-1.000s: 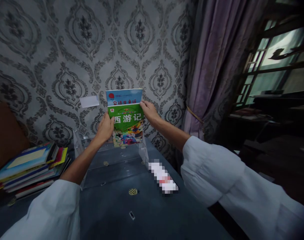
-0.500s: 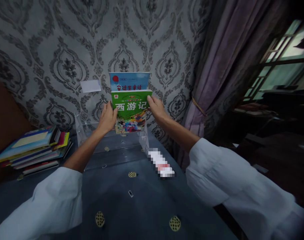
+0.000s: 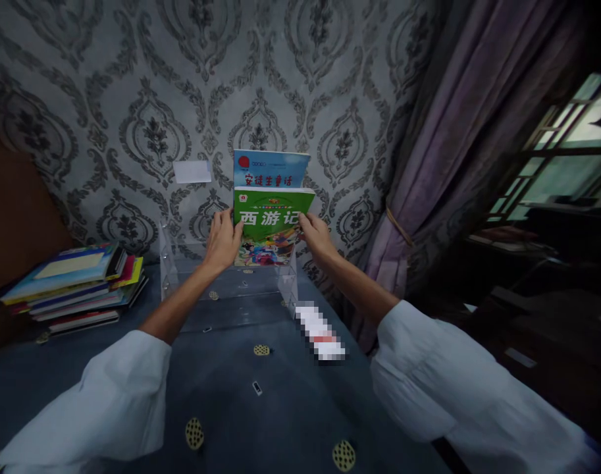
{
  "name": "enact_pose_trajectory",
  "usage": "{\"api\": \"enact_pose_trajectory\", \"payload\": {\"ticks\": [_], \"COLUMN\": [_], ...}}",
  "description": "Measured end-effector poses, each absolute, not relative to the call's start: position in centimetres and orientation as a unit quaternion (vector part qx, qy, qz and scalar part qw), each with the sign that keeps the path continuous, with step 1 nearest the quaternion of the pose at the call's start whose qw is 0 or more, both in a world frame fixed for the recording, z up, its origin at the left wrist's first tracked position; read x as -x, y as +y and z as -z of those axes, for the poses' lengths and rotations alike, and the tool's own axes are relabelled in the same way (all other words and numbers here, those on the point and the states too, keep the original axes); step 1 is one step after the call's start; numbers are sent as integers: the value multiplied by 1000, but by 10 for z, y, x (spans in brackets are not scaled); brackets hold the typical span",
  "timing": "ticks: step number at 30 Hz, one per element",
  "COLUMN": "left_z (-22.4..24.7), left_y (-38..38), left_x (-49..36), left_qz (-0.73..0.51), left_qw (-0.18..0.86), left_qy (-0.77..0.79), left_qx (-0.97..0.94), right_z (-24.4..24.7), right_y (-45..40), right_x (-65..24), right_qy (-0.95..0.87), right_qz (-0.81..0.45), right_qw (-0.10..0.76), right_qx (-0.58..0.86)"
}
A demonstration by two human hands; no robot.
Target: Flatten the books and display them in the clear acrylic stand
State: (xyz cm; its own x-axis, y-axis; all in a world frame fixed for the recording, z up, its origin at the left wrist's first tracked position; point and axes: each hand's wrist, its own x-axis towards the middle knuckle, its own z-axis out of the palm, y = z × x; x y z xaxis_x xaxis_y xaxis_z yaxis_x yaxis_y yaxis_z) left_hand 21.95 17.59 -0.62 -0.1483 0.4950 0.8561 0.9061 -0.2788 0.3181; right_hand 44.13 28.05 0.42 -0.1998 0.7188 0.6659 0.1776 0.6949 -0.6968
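A green book (image 3: 265,227) with large white characters and a colourful picture is held upright by its two side edges. My left hand (image 3: 223,242) grips the left edge, thumb on the front cover. At the right edge, my right hand (image 3: 320,238) is closed on the same book, its thumb on the cover too. Behind it rises a blue book (image 3: 273,170) with red characters; its lower part is hidden. Under and around the books stands a clear stepped rack (image 3: 166,263), whose side panels show left and right. Whether the green book touches the rack, I cannot tell.
A pile of books and thin volumes (image 3: 83,283) lies at the left on the dark patterned tablecloth (image 3: 221,388). A blurred-out white item (image 3: 320,334) lies right of the rack. A white card (image 3: 192,172) is at the wall; a tied curtain (image 3: 403,191) hangs right.
The view has shifted slightly, so most things sit a little further right. The green book sits slightly lower against the blue one, showing more of the blue cover. Both hands keep their grip.
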Motion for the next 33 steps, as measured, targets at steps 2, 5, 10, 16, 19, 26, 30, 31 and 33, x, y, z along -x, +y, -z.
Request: {"api": "enact_pose_trajectory", "payload": {"ticks": [2,5,10,16,19,26,30,31,33], "left_z": [10,17,27,38,46,69,71,71,70], "left_y": [175,175,175,143,114,43,11,5,-5], "left_x": [-220,-219,-219,-204,-181,-81,-29,-19,-6], "left_qz": [503,499,496,460,435,331,230,203,158], "left_qw": [192,171,166,177,230,332,316,312,293], "left_qy": [-566,-563,-564,-582,-576,-683,-784,-801,-829], "left_qx": [624,637,639,647,652,560,482,469,449], "right_z": [0,5,13,48,80,147,171,176,183], "right_y": [278,275,267,231,198,128,100,94,87], "right_x": [-442,-442,-442,-446,-447,-439,-428,-426,-422], "right_qy": [-724,-711,-694,-670,-682,-735,-749,-753,-763], "right_qz": [-255,-269,-297,-397,-450,-556,-571,-570,-558], "right_qw": [560,569,578,557,500,300,236,226,223], "right_qx": [311,314,311,288,289,248,238,238,237]}}
